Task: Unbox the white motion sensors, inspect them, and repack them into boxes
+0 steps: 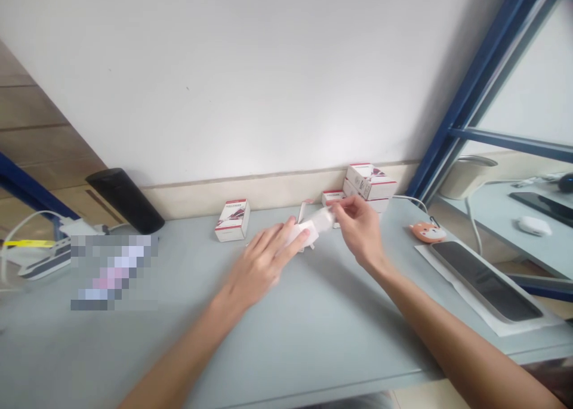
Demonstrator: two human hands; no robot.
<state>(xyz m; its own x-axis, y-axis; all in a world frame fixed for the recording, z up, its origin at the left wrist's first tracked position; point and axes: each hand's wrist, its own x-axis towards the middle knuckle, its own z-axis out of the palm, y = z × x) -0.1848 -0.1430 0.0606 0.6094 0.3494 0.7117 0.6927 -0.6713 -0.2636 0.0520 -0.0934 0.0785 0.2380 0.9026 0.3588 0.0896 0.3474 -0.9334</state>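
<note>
My left hand (259,260) is wrapped round a small white item (307,234), box-like and partly hidden by the fingers. A translucent plastic bag (323,219) sticks out beyond it, its far end pinched between the thumb and fingertips of my right hand (362,227). What the bag contains is too blurred to tell. Just behind the hands, an opened white carton (304,209) shows in part. To the left stands a white and red box (233,220). Past my right hand, similar boxes (370,182) are stacked against the wall.
A black cylinder (128,200) and a power strip (45,260) sit at the left, near a pixelated patch. On the right lie an orange animal-face case (428,232) and a dark phone (486,280) on white paper. Blue frame posts (465,86) rise beside the desk (322,331).
</note>
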